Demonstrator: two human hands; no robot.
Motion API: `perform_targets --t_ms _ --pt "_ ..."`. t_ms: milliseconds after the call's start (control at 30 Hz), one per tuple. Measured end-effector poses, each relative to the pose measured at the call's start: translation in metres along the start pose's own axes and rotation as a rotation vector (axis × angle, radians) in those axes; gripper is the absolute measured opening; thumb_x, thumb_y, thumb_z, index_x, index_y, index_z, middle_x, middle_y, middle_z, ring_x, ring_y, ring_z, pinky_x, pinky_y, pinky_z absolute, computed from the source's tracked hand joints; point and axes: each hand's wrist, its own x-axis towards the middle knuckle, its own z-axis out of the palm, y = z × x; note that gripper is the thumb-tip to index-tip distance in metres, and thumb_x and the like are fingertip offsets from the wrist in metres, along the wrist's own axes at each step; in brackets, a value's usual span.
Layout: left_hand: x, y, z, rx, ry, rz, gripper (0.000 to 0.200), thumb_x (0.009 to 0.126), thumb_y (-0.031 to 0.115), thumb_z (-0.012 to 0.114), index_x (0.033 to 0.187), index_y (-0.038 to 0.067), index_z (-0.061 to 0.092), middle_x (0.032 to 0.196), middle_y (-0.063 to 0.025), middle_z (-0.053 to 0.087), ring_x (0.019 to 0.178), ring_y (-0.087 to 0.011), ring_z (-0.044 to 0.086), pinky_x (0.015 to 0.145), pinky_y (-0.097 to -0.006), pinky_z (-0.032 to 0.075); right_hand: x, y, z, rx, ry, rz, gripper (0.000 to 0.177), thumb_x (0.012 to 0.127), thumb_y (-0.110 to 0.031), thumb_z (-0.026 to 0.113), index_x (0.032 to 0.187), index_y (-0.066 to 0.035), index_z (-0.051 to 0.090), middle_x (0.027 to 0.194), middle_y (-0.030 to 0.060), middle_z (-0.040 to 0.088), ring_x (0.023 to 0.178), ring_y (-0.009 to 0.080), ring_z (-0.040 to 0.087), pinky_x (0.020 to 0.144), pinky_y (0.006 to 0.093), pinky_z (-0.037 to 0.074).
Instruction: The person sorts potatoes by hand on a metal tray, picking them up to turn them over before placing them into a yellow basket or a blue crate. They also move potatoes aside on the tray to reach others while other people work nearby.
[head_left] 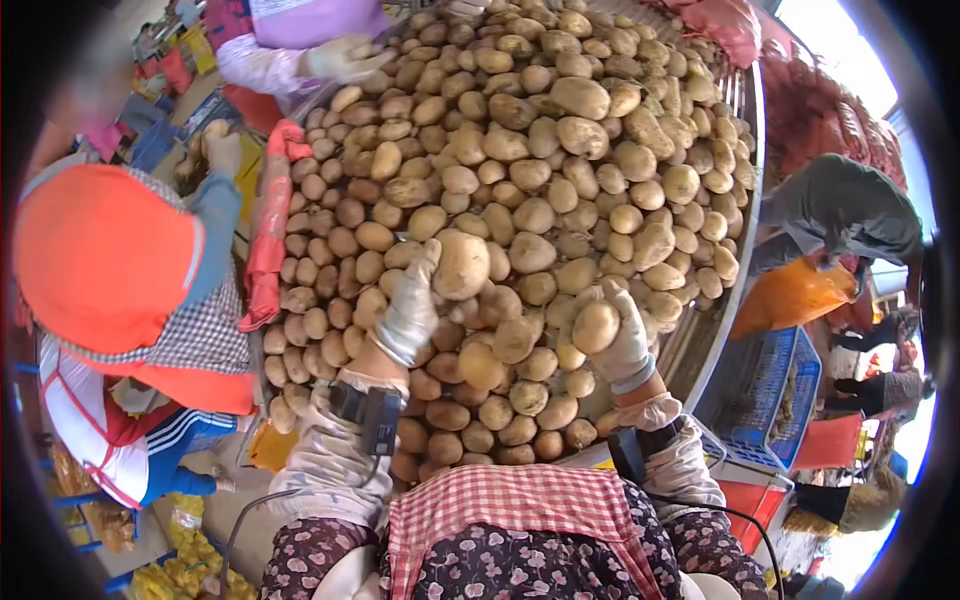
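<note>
Over a large heap of potatoes (530,175), both my hands wear pale gloves. My left hand (412,305) is closed on a large round potato (461,265), its thumb along the potato's left side. To the right, my right hand (622,340) holds a smaller potato (596,327) at its palm side, with the fingers around the back and right of it. Loose potatoes lie beneath and between the two hands.
A co-worker in an orange head covering (105,260) is at the left, beside a red sack (268,235). Another co-worker's gloved hand (345,60) touches the heap's top left. At right are the metal table edge (745,230), a blue crate (765,400) and an orange sack (795,295).
</note>
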Motion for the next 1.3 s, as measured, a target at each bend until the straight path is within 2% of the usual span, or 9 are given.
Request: perform_targets --t_ms 167,233,400,567,633,933,1100,1267,1300 --pt "-0.035 -0.019 0.035 0.148 0.050 -0.041 0.064 0.095 0.060 0.034 0.108 0.003 0.060 0.082 -0.0117 0.068 0.053 -0.0129 0.059 0.041 -0.0224 0.043 0.000 0.018 0.049 -0.291 -0.124 0.294 0.056 0.098 -0.046 0.041 0.124 0.003 0.051 0.091 0.0189 0.067 0.071 0.0234 0.067 0.063 0.0302 0.055" --pt "-0.021 -0.067 0.019 1.169 0.245 0.511 0.042 0.102 0.038 0.039 0.099 0.004 0.063 0.089 -0.0046 0.067 0.072 -0.0092 0.061 0.059 -0.0229 0.049 -0.003 0.034 0.047 -0.385 -0.003 0.412 0.060 0.097 -0.047 0.045 0.133 0.002 0.044 0.091 0.0174 0.068 0.071 0.0231 0.067 0.063 0.0298 0.055" --pt "-0.059 -0.038 0.044 0.239 0.019 0.121 0.044 0.103 0.034 0.039 0.125 0.000 0.055 0.088 -0.0010 0.063 0.075 -0.0082 0.060 0.064 -0.0209 0.050 -0.027 0.039 0.056 -0.455 -0.190 0.111 0.061 0.090 -0.029 0.064 0.138 0.000 0.040 0.131 0.0105 0.052 0.121 0.0181 0.049 0.102 0.0338 0.041" --pt "-0.075 -0.051 0.064 0.251 -0.097 0.229 0.055 0.098 0.036 0.052 0.138 0.001 0.042 0.115 -0.0082 0.062 0.104 -0.0155 0.060 0.088 -0.0278 0.050 -0.045 0.038 0.057 -0.581 -0.197 0.026 0.067 0.086 -0.022 0.068 0.141 -0.002 0.036 0.134 0.0112 0.049 0.125 0.0196 0.046 0.105 0.0349 0.038" --pt "-0.081 -0.050 0.073 0.810 -0.019 0.400 0.067 0.084 0.043 0.070 0.132 0.001 0.051 0.126 -0.0145 0.058 0.116 -0.0229 0.056 0.097 -0.0336 0.046 -0.052 0.042 0.053 -0.845 -0.218 -0.085 0.070 0.085 -0.022 0.069 0.143 -0.004 0.034 0.136 0.0118 0.048 0.126 0.0210 0.046 0.106 0.0353 0.037" --pt "-0.108 -0.056 0.091 1.193 0.103 0.879 0.076 0.074 0.041 0.079 0.134 0.004 0.051 0.108 -0.0114 0.064 0.080 -0.0192 0.059 0.071 -0.0313 0.049 -0.078 0.038 0.059 -1.017 -0.302 -0.255 0.075 0.084 -0.028 0.068 0.144 -0.002 0.031 0.142 0.0148 0.043 0.134 0.0241 0.039 0.110 0.0377 0.032" --pt "-0.125 -0.078 0.088 0.824 0.084 0.525 0.040 0.094 0.033 0.057 0.125 0.007 0.060 0.076 -0.0119 0.062 0.064 -0.0255 0.058 0.058 -0.0355 0.047 -0.087 0.058 0.051 -0.409 -0.234 0.163 0.068 0.088 -0.040 0.063 0.138 -0.001 0.039 0.132 0.0111 0.050 0.125 0.0194 0.047 0.106 0.0354 0.036" --pt "-0.121 -0.096 0.078 0.354 0.097 0.189 0.034 0.100 0.029 0.048 0.102 -0.002 0.063 0.080 -0.0027 0.061 0.072 -0.0087 0.053 0.064 -0.0250 0.045 -0.102 0.060 0.038 -0.106 0.014 0.294 0.073 0.089 -0.063 0.049 0.127 -0.001 0.049 0.092 0.0170 0.067 0.062 0.0269 0.066 0.047 0.0353 0.054" --pt "-0.114 -0.123 0.055 0.590 0.176 0.319 0.034 0.100 0.028 0.049 0.114 0.000 0.063 0.084 -0.0015 0.062 0.075 -0.0064 0.052 0.066 -0.0211 0.045 -0.107 0.055 0.026 0.076 0.063 0.312 0.069 0.090 -0.060 0.050 0.127 -0.002 0.049 0.094 0.0165 0.066 0.062 0.0263 0.066 0.053 0.0357 0.058"
